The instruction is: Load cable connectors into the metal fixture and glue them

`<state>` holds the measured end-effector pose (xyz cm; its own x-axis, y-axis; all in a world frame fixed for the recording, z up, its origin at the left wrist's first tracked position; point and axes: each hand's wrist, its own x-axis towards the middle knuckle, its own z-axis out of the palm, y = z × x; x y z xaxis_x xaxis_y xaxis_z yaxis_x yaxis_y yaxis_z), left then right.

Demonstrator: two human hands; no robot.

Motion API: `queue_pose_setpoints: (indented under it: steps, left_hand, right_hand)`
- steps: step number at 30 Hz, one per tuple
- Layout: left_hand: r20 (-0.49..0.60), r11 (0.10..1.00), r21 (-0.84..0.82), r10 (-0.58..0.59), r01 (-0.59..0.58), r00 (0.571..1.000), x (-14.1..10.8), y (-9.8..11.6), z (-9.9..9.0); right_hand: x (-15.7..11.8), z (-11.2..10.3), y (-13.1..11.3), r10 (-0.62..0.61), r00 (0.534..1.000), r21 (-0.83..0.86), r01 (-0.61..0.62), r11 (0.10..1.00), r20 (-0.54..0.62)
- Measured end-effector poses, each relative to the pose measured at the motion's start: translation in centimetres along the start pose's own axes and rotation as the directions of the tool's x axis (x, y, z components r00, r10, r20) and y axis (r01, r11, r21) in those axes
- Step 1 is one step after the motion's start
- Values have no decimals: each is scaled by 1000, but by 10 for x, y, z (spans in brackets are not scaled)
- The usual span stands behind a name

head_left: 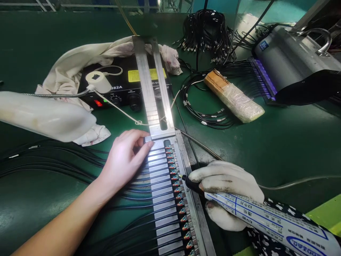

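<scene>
My bare left hand [129, 151] curls at the upper left corner of a metal cable fixture [163, 213], thumb on its top plate and fingers around the edge. A row of black cables lies across the fixture, their small connectors [174, 171] with exposed coloured wires lined up along its right side. In my gloved right hand [230, 188] is a printed white glue tube [282, 224] with a black nozzle. Its thin tip points left and down at one connector about a third of the way along the row; whether it touches I cannot tell.
Behind the fixture stands a black glue dispenser [125, 94] with a cloth [71, 58] over it. A metal frame [153, 89] rises before it. A plastic-wrapped block [234, 96], coiled cables [193, 103], a cable bundle [206, 32] and a purple-lit lamp [290, 64] are at right.
</scene>
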<state>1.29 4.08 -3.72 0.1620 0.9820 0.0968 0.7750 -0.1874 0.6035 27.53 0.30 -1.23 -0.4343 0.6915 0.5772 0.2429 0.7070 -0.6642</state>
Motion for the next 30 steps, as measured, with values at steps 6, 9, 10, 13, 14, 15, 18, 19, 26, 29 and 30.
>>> queue_pose_setpoints:
  steps: [6,9,10,13,14,15,18,19,26,29,30]
  left_hand:
    - [0,1000,-4,-11,11,1000,0,1,0]
    - [-3,1000,-7,-12,12,1000,0,1,0]
    - [-2,1000,-7,-13,13,1000,0,1,0]
    - [1,1000,-8,-12,12,1000,0,0,0]
    - [2,1000,-7,-14,14,1000,0,0,0]
    - [3,1000,-7,-16,16,1000,0,0,0]
    - [4,1000,-8,-19,19,1000,0,0,1]
    - [4,1000,-7,-17,17,1000,0,0,1]
    - [8,1000,4,2,-2,1000,0,1,-1]
    - [5,1000,1,-8,8,1000,0,1,-1]
    - [3,1000,0,-10,10,1000,0,1,-1]
  right_hand:
    - [-1,0,0,0,1000,-15,0,1000,-2]
    - [0,0,0,-1,1000,-9,1,1000,-7]
    - [1,1,1,-7,1000,-3,7,1000,-13]
    - [2,2,3,-21,999,14,22,1000,-27]
    - [2,2,3,-23,999,15,24,1000,-29]
    - [3,3,4,-20,999,17,21,1000,-28]
    - [2,2,5,-7,1000,19,8,1000,-29]
    - [2,1,4,-6,1000,17,7,1000,-25]
    - [-1,-10,-10,-30,999,-39,31,999,16]
    - [-5,-9,-13,-22,1000,-42,22,999,13]
    - [-6,-8,-13,-22,1000,-44,23,999,21]
